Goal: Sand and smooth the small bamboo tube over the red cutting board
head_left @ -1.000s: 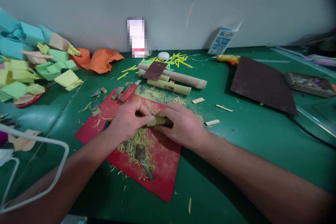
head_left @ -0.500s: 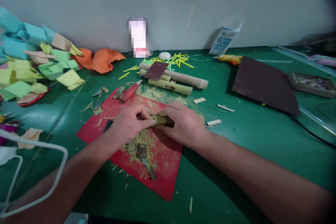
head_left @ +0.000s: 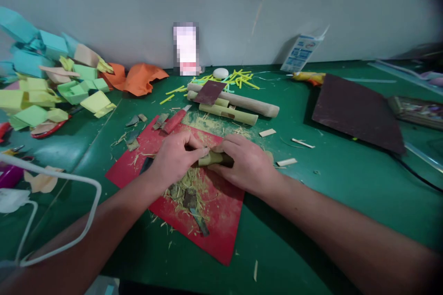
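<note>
Over a red sheet (head_left: 221, 239) strewn with shavings, my right hand (head_left: 247, 161) is wrapped round a short bamboo tube (head_left: 206, 160). The tube lies roughly level, its far part covered by my palm. At its near end, my left hand (head_left: 178, 154) pinches thumb and fingers together against the bamboo; whatever is between those fingertips is too small to make out. A red-handled knife (head_left: 174, 121) lies just beyond my left hand, blade pointing away. Worn dark scraps (head_left: 190, 198) rest among the shavings below my hands.
Behind my hands lie longer bamboo pieces (head_left: 238, 115) with a brown sandpaper square (head_left: 210, 92). Folded coloured papers (head_left: 32, 87) pile up at left, and a white cable (head_left: 95, 203) loops near my left forearm. A large brown sheet (head_left: 356, 113) is at right.
My left fingertips have shifted slightly along the bamboo, leaving more of its near end showing. My right hand keeps its hold. The whole view has moved a little.
</note>
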`<state>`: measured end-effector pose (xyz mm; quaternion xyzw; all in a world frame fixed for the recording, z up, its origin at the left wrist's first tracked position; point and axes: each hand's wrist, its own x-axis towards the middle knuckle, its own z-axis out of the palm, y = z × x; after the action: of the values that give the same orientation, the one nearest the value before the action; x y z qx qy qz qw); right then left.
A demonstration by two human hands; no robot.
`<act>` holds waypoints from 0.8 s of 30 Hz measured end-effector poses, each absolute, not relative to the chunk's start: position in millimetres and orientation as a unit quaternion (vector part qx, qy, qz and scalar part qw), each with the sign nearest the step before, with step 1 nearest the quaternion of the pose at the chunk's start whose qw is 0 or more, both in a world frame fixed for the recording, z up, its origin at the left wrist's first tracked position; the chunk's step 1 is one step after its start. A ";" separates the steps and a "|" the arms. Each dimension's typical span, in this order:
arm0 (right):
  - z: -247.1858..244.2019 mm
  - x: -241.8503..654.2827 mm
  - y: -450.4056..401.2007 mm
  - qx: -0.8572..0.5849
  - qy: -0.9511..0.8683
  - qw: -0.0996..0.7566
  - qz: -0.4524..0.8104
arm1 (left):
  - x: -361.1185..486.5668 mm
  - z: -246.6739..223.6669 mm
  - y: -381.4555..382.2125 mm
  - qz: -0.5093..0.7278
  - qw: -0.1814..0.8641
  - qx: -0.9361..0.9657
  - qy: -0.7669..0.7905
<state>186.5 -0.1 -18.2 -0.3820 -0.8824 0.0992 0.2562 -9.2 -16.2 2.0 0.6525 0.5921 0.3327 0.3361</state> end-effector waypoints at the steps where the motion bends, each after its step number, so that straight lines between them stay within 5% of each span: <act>1: -18.5 186.7 0.0 -0.380 -0.883 0.256 0.101 | -9.3 1.8 -16.1 0.328 0.348 0.655 0.585; 15: -18.4 186.6 -1.1 -0.380 -0.882 0.257 0.108 | -10.8 0.6 -18.0 0.313 0.381 0.682 0.540; 24: -17.1 184.7 0.8 -0.392 -0.883 0.238 0.101 | -7.3 4.1 -14.0 0.346 0.313 0.634 0.616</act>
<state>184.7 0.8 -17.1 -0.3920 -0.8830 0.1010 0.2377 -7.3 -14.0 4.1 0.6341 0.6165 0.3463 0.3129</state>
